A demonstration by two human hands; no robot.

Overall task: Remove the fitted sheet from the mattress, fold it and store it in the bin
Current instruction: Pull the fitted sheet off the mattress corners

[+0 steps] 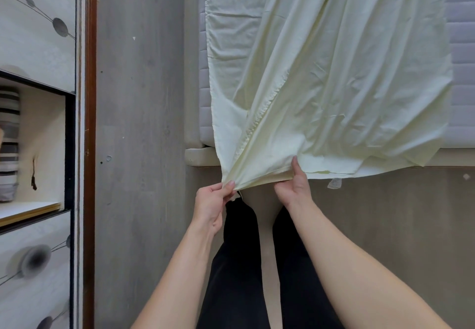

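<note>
Pinching one gathered corner of the pale yellow-green fitted cotton sheet [334, 71], the left hand [212, 206] sits at lower centre of the frame; the right hand [293, 187], just beside it, grips the same hem, thumb on top. Sheet: doubled over, draped across the grey quilted mattress [460, 71] in the upper right, edge hanging past the beige bed frame [201, 156]. White patterned cabinet [36, 46], left edge. Grey wood-grain floor [138, 123] between.
</note>
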